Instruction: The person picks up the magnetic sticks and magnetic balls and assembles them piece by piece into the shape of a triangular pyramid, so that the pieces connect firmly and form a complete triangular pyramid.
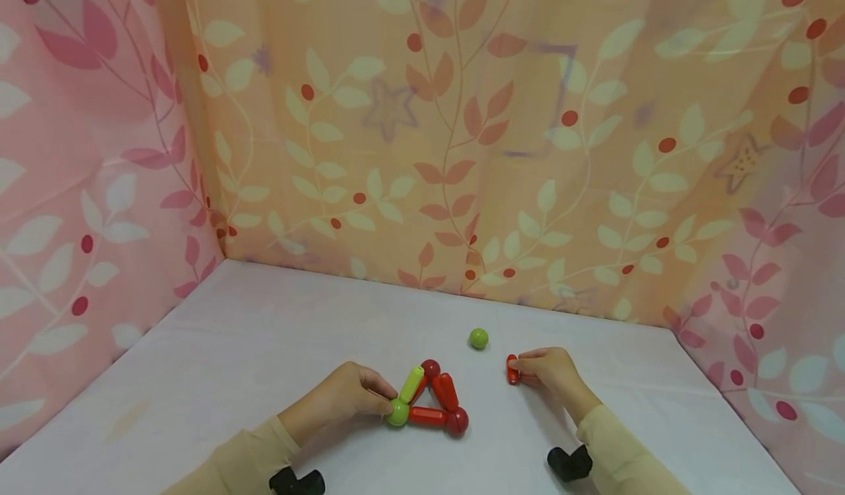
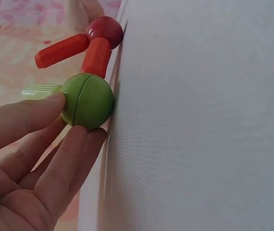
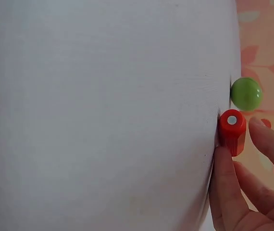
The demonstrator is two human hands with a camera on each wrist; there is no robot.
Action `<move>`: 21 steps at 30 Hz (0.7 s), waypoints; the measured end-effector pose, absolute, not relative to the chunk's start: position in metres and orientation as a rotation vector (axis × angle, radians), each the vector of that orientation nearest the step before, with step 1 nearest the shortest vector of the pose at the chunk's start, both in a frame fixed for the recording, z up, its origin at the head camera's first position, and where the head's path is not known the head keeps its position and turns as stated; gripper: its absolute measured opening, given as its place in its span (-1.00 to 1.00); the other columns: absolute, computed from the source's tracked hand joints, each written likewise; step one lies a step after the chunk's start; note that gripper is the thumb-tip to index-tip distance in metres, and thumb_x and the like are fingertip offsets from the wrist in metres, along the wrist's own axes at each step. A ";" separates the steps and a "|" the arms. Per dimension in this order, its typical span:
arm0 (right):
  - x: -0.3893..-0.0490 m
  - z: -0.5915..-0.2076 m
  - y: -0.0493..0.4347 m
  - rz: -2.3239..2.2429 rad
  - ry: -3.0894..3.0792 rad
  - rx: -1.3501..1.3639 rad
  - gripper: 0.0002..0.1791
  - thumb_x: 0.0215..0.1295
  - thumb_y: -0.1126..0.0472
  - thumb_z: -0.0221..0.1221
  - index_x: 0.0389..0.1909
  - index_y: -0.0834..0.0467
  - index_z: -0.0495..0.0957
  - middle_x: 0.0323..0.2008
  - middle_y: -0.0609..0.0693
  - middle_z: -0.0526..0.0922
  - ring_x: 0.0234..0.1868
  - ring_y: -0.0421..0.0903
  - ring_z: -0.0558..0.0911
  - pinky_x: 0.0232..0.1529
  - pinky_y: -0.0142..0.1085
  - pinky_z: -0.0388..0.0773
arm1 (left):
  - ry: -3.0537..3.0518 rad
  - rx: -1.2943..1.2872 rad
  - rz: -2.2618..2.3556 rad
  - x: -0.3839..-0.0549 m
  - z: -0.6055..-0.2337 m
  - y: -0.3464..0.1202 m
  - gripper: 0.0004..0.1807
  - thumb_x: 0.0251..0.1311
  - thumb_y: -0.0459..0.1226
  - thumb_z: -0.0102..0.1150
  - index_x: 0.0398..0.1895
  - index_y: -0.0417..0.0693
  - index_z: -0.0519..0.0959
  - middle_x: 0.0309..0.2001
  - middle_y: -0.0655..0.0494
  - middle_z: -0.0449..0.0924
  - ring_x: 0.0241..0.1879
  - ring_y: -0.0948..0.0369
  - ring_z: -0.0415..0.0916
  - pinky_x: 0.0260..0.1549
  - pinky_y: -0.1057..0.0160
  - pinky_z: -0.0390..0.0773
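My left hand (image 1: 343, 400) pinches a green ball (image 2: 88, 102) at the left corner of a small construction of balls and rods on the table. From that ball run a yellow-green rod (image 1: 412, 385) and a red rod (image 1: 428, 416). Two dark red balls form the other corners, one at the front right (image 1: 457, 422) and one at the back (image 1: 430, 368), with another red rod (image 1: 445, 392) between them. Off to the right, my right hand (image 1: 553, 375) touches a loose red rod (image 3: 232, 132) with its fingertips. The thumb stands slightly apart from it, and a pale disc shows on the rod's end.
A loose green ball (image 1: 478, 339) lies behind and left of the right hand. White cloth covers the table (image 1: 277, 319). Leaf-patterned curtains (image 1: 455, 128) enclose the back and both sides. Black devices (image 1: 569, 464) sit at both wrists.
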State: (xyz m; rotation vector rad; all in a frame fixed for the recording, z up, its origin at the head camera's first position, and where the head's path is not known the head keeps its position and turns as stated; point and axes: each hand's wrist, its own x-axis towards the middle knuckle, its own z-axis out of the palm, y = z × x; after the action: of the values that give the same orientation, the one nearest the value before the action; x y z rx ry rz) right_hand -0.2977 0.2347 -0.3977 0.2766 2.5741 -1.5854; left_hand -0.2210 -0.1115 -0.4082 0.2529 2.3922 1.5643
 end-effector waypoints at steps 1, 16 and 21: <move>-0.298 -0.397 0.234 -1.549 2.595 0.289 -0.58 0.09 0.29 0.42 -0.11 0.49 0.61 -0.37 0.04 0.73 -0.47 -0.26 0.66 -0.33 -0.39 0.66 | 2.390 0.248 1.563 -0.221 -0.408 -0.112 -0.82 0.00 -0.34 0.46 -0.27 -0.15 0.76 -0.26 0.10 0.76 -0.28 0.28 0.56 -0.28 0.30 0.59; -0.303 -0.386 0.219 -1.318 2.660 0.324 -0.65 0.09 0.34 0.39 -0.09 0.40 0.67 -0.11 0.26 0.65 -0.31 -0.08 0.59 -0.33 -0.36 0.62 | 2.399 0.246 1.542 -0.220 -0.404 -0.112 -0.82 0.01 -0.33 0.44 -0.26 -0.13 0.77 -0.26 0.11 0.75 -0.26 0.27 0.55 -0.26 0.31 0.56; -0.303 -0.382 0.210 -1.390 2.585 0.321 -0.67 0.16 0.34 0.36 -0.05 0.37 0.66 -0.05 0.28 0.63 -0.25 -0.04 0.63 -0.22 -0.27 0.69 | 2.366 0.287 1.574 -0.219 -0.405 -0.113 -0.80 0.03 -0.35 0.43 -0.24 -0.19 0.76 -0.25 0.05 0.77 -0.24 0.29 0.55 -0.25 0.33 0.55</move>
State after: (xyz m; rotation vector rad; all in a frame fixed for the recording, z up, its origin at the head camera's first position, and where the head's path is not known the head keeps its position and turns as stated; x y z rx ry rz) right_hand -0.3025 0.2102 -0.3816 0.3207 2.5850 -1.3901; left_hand -0.2193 -0.1133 -0.4045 0.2865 2.3661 1.5738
